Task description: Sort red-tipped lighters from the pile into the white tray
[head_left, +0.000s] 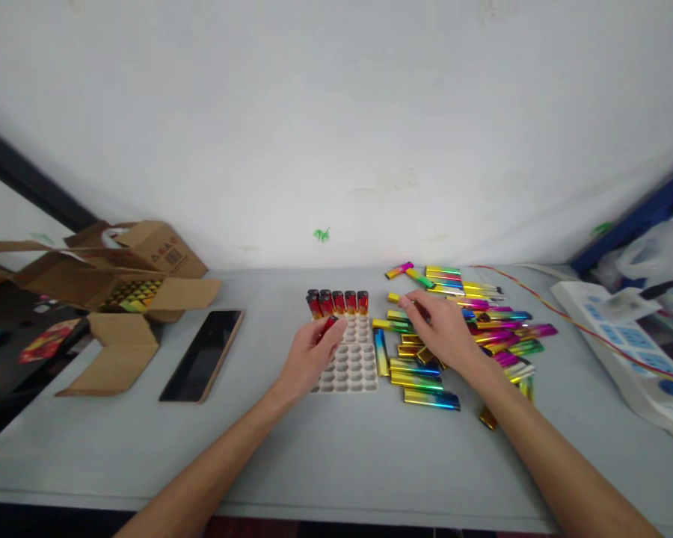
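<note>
My left hand (307, 360) is closed around a red lighter (328, 326), held over the left side of a white tray (345, 388) with rows of holes. Several red-and-gold lighters (338, 302) stand upright in the tray's far rows. Over a heap of shiny, multicoloured lighters (416, 379) to the tray's right, my right hand (446, 329) has its thumb and fingers pinched on a lighter with a yellow end (393, 297). The rest of that lighter is hidden by the fingers. A blue-and-yellow lighter (381, 353) lies along the tray's right edge.
A dark phone (203, 357) lies left of the tray. Beyond it is an open cardboard box (182, 294) with yellow-topped items inside. A white power strip (631, 359) is at the right, with a red-and-yellow wire (561, 310) crossing there. A white wall (336, 149) backs the table.
</note>
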Available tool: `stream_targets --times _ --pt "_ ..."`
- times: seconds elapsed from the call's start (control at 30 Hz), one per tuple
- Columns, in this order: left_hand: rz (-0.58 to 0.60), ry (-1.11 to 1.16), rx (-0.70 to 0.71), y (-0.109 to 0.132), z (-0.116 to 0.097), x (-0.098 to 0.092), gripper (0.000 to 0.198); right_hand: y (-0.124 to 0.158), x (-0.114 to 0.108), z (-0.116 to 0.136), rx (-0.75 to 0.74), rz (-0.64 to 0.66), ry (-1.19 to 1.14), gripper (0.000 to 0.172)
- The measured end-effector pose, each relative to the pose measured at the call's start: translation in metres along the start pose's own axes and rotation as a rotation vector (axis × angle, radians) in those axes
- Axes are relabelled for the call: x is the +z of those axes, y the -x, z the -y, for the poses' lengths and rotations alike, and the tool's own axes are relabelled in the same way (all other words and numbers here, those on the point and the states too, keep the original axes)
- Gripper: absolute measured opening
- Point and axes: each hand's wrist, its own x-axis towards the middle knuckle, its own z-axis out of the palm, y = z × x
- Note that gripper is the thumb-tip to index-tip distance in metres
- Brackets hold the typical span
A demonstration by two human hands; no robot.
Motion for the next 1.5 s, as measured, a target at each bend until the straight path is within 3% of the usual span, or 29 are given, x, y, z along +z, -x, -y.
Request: stream_targets --times 0.17,0.33,0.47,0.57,0.73,1.0,1.17,1.5 --pt "0.134 0.085 0.066 -0.003 -0.016 -0.013 0.051 -0.001 0.001 -0.001 -0.018 0.016 0.014 0.035" --pt "0.086 0.113 0.213 -0.011 -0.039 -0.028 0.04 -0.001 0.0 -0.003 -0.037 0.022 0.068 0.037" --pt "0.084 -0.03 0.305 -0.022 -0.053 -0.033 0.036 0.0 0.001 -0.003 -0.067 0.046 0.11 0.034" --pt "0.0 -0.164 0.443 -0.035 -0.058 -0.032 0.032 0.0 0.003 -0.003 -0.084 0.057 0.123 0.034" --pt "-0.062 -0.499 0.607 -0.054 -0.055 -0.036 0.028 -0.001 0.004 -0.005 -0.092 0.051 0.135 0.034" --pt "0.052 -0.839 0.687 -0.057 -0.043 -0.04 0.028 -0.004 -0.001 -0.009 -0.079 0.035 0.168 0.032" --pt "0.092 -0.931 0.809 -0.056 -0.049 -0.043 0.024 -0.005 -0.004 -0.009 -0.079 0.024 0.174 0.033" --pt "0.081 -0.976 0.74 -0.054 -0.047 -0.048 0.034 -0.005 -0.006 -0.008 -0.062 0.036 0.18 0.032"
